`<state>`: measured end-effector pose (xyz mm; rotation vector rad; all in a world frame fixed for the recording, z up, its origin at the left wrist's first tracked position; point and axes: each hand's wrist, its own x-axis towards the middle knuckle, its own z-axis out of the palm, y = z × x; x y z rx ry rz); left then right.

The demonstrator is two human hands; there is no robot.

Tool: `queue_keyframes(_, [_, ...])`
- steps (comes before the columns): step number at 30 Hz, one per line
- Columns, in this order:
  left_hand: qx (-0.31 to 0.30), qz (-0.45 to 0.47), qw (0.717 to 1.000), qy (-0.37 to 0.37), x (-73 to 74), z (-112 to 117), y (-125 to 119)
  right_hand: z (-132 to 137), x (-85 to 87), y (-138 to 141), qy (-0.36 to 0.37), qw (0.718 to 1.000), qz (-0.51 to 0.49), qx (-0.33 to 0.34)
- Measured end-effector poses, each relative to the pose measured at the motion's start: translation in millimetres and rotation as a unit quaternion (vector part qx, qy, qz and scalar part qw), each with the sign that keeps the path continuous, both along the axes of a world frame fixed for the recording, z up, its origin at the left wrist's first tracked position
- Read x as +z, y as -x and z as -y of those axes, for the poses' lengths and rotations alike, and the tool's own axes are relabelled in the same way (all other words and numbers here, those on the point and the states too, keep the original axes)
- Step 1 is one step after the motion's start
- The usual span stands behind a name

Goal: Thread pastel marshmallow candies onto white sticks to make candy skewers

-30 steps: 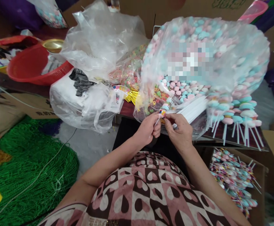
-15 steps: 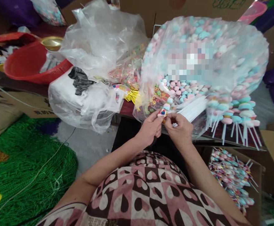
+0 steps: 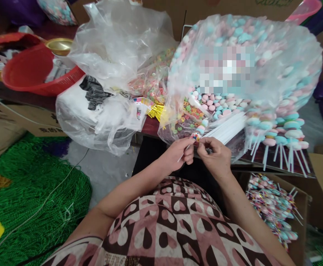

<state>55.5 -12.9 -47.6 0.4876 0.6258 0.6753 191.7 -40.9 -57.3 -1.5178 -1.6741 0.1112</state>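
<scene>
A marshmallow skewer (image 3: 201, 128), with pink, blue and white pieces above a small colourfully printed wrapper, is in my left hand (image 3: 180, 153). Its thin white stick slants out below my left fingers. My right hand (image 3: 216, 153) is pinched close beside the wrapper's lower end; whatever lies between its fingertips is too small to make out. Just beyond my hands are a bundle of white sticks (image 3: 226, 127) and a clear bag of ring-shaped candies (image 3: 187, 114). Gold twist ties (image 3: 156, 111) lie left of that bag.
A large bag of marshmallows (image 3: 286, 62) covers the back right. Finished marshmallow skewers (image 3: 291, 129) overhang the table edge, above a carton of wrapped ones (image 3: 275, 210). At left are a red basket (image 3: 25, 72), a white plastic bag (image 3: 95, 125) and green cord (image 3: 53, 177) on the floor.
The skewer has turned in my left hand, so its white stick now shows below the fingers. Both hands have shifted slightly right, and the right fingers have curled more tightly.
</scene>
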Motion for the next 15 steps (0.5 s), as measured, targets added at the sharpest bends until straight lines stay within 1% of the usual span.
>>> queue_keyframes(2, [-0.008,0.016,1.0,-0.005,1.6,-1.7,2.4,-1.2,2.4,0.1,0.011,1.0,-0.01,0.002])
queue_keyframes(4, [0.008,0.011,1.0,-0.026,0.7,-2.5,2.9,-1.2,4.7,3.3,0.015,1.0,-0.015,0.013])
queue_keyframes(7, [0.054,-0.049,0.994,-0.077,-6.1,-1.5,0.2,1.0,6.2,8.9,0.007,1.0,0.002,0.024])
queue_keyframes(11, [0.117,-0.128,0.973,-0.153,-17.0,0.7,-3.8,4.0,4.3,8.5,0.005,0.998,0.02,0.065])
queue_keyframes(13, [0.137,-0.153,0.961,-0.188,-19.3,0.3,-3.6,5.4,3.1,6.3,0.022,0.996,-0.002,0.084])
queue_keyframes(15, [0.152,-0.16,0.952,-0.212,-18.5,-2.1,-2.2,7.4,3.5,6.1,0.071,0.991,-0.072,0.083])
